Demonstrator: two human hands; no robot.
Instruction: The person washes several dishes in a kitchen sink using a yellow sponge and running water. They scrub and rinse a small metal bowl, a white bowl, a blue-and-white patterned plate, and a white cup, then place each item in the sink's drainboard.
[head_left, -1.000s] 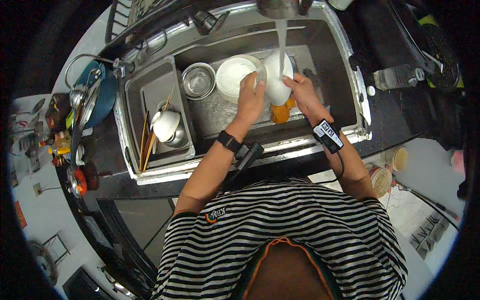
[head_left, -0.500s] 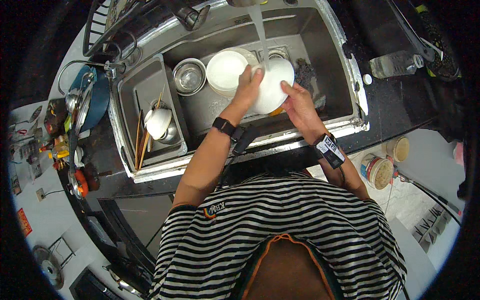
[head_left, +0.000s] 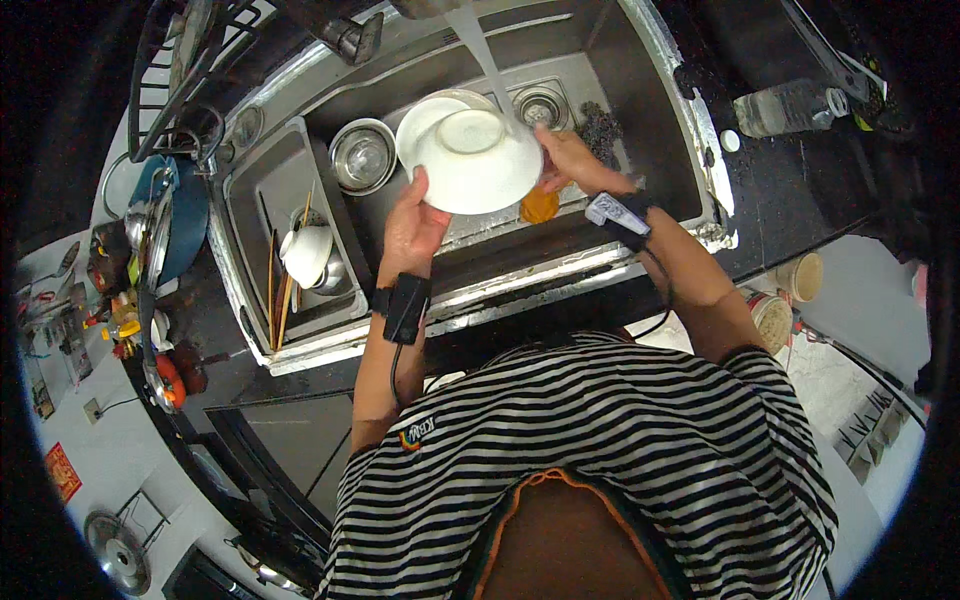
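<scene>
Clear plastic bottle [head_left: 785,108] lies on the dark counter right of the steel sink [head_left: 660,90]; a round tin [head_left: 772,320] sits lower right. White bowl [head_left: 470,155] held bottom-up over the basin under the water stream [head_left: 485,60]. Left hand [head_left: 412,228] grips its left rim, fingers curled under, thumb on top. Right hand [head_left: 572,160] holds the right rim, fingers pressed together. Steel bowl [head_left: 362,155] stands left; orange sponge [head_left: 539,206] lies below. Side tray [head_left: 262,200] holds a white cup [head_left: 308,252] and chopsticks [head_left: 276,290].

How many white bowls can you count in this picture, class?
2: one white bowl held over the sink by both hands; another in the side tray beside chopsticks. Others may be hidden.
</scene>
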